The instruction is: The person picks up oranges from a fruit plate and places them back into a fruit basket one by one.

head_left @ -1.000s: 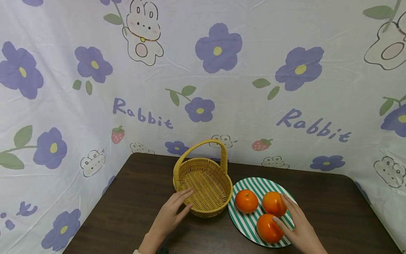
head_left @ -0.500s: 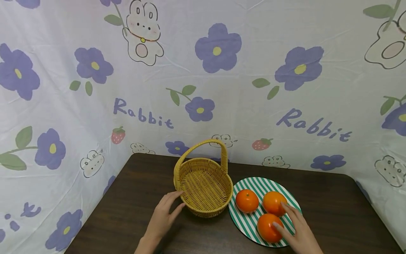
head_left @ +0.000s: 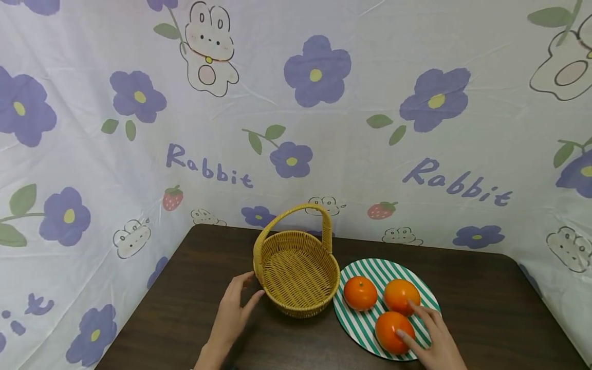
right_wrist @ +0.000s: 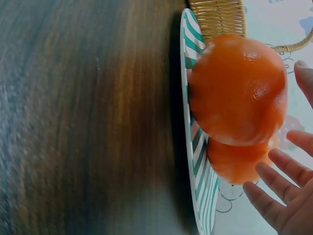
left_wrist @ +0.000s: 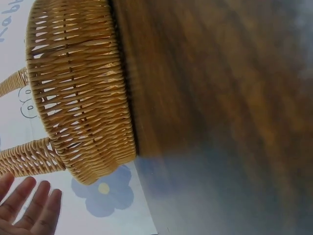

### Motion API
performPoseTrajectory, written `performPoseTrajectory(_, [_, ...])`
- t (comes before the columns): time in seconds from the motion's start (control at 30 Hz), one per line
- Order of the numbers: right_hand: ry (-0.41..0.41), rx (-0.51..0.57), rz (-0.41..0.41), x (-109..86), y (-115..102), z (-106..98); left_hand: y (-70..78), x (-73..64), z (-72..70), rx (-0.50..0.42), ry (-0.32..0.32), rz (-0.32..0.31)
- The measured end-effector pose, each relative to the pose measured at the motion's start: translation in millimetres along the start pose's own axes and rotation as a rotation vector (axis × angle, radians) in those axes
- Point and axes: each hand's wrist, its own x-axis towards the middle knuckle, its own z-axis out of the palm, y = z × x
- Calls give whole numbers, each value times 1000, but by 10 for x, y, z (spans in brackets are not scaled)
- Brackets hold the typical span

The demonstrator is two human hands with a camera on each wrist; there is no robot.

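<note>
My left hand (head_left: 231,313) is beside the left wall of a yellow wicker basket (head_left: 298,280), thumb and fingers spread apart, fingertips right at the rim. In the left wrist view its straight fingers (left_wrist: 46,208) lie just below the base of the basket's handle (left_wrist: 29,157). Over a green-and-white striped plate (head_left: 352,325) hovers my right hand (head_left: 437,336), relaxed, with nothing in its grasp. Its fingertips overlap the front orange fruit (head_left: 390,329) and the back right one (head_left: 400,295). A mandarin with a green stem spot (head_left: 359,294) sits at the plate's left.
The dark wooden table (head_left: 194,277) carries the basket and plate, which stand side by side. Behind it hangs a white cloth (head_left: 351,154) printed with rabbits and purple flowers. The basket's tall arched handle (head_left: 326,226) rises above its rim.
My left hand has drawn back leftward from over the basket's front rim to its outer left side. My right hand has shifted slightly down; the basket and fruit stay put.
</note>
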Motion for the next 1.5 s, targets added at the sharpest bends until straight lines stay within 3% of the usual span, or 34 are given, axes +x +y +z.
performPoseTrajectory(0.37, [-46, -3, 29, -12, -12, 79, -48, 74, 54, 27, -35, -54])
performPoseTrajectory(0.63, [-83, 0, 34, -17, -29, 96, -81, 103, 112, 28, -108, -180])
performPoseTrajectory(1.07, [-54, 50, -45, -23, 8, 184, -178, 168, 176, 46, -180, -240])
performPoseTrajectory(1.37, [-167, 74, 44, -14, -2, 152, -190, 188, 200, 15, -248, -303])
performPoseTrajectory(1.5, [-141, 69, 38, -18, 8, 162, -209, 184, 209, 4, -263, -301])
